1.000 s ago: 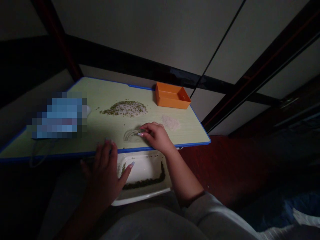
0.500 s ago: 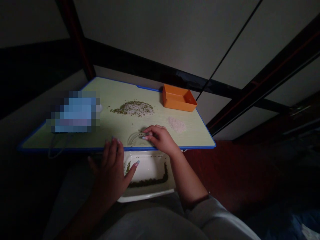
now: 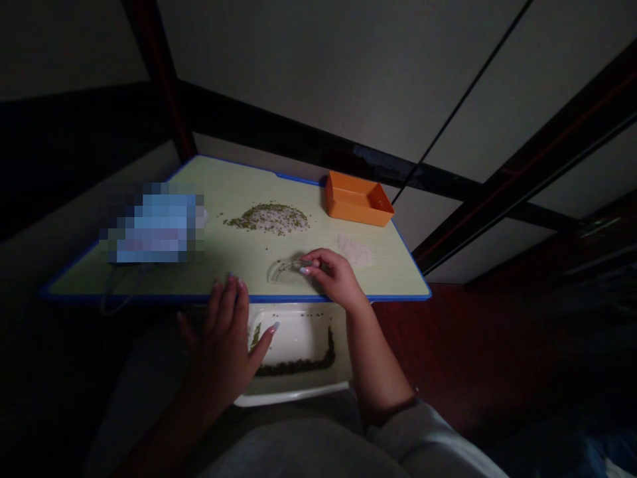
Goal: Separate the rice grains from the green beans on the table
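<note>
Between the thumb and fingers of my right hand (image 3: 336,275) is a clear, half-round plastic protractor (image 3: 281,272), low over or on the tabletop; I cannot tell whether it touches. A few dark specks show at its rim. Beyond it lies a pile of green beans mixed with white rice-like grains (image 3: 271,218). A smaller heap of pale grains (image 3: 354,249) sits just past my right hand. My left hand (image 3: 223,332) is spread open, its fingertips at the table's front edge, holding nothing. Under that edge, a white basin (image 3: 293,398) contains green beans along its sides.
An orange open box (image 3: 358,212) stands at the table's back right. On the left is a blurred-out bluish device (image 3: 159,229), with a cable (image 3: 117,311) looping over the front edge. The pale table (image 3: 219,179) has a blue rim and stands against cabinet panels.
My right hand has shifted the protractor a little to the right and away from the front edge. My left hand stays in place. The view has moved slightly.
</note>
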The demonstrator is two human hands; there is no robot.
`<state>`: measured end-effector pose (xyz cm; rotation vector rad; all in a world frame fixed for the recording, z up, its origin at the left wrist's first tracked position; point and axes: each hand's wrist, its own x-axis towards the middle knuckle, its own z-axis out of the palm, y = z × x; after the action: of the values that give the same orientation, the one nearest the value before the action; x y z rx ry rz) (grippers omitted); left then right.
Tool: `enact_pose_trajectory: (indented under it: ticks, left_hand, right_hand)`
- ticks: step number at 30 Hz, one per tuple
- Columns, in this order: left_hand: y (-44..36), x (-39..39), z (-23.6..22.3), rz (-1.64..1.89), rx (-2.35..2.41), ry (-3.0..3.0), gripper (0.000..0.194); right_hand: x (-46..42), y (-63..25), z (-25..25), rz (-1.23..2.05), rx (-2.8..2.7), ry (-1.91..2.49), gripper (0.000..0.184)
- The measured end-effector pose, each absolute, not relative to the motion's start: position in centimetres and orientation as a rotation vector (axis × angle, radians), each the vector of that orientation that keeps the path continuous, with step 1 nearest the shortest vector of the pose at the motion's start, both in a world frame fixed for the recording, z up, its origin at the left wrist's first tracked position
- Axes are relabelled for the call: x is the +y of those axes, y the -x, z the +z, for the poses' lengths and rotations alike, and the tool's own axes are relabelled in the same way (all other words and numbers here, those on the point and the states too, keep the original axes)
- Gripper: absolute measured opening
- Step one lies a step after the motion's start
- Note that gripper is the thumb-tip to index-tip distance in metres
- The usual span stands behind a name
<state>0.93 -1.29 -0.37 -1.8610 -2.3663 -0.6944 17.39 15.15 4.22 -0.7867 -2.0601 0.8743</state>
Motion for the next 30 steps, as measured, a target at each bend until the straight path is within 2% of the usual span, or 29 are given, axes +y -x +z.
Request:
enact_pose_trajectory:
  ticks: [4,10,17,23,30]
  left_hand:
    - [-0.8,-1.3,-0.6,-0.705,-2.35,1.86,0.072]
    - [-0.9,-1.2,-0.4,-0.744,-2.373,1.847,0.072]
    - [-0.8,-1.0,-0.8,-0.833,-2.347,1.834,0.073]
    - [0.5,-1.1,-2.2,-0.952,-2.037,1.992,0.078]
    - [1.3,-2.5,-2.5,-0.894,-1.995,1.964,0.087]
  right_hand:
    - [15.8,-18.3,4.1,0.73,-1.939,0.958,0.011]
    - [15.9,-17.8,4.9,0.278,-2.005,1.389,0.012]
    - [15.0,-14.5,6.0,-0.077,-2.213,1.494,0.013]
    - [14.4,-13.3,5.8,-0.165,-2.376,1.357,0.019]
    - [14.3,-14.1,5.6,-0.099,-2.301,1.366,0.016]
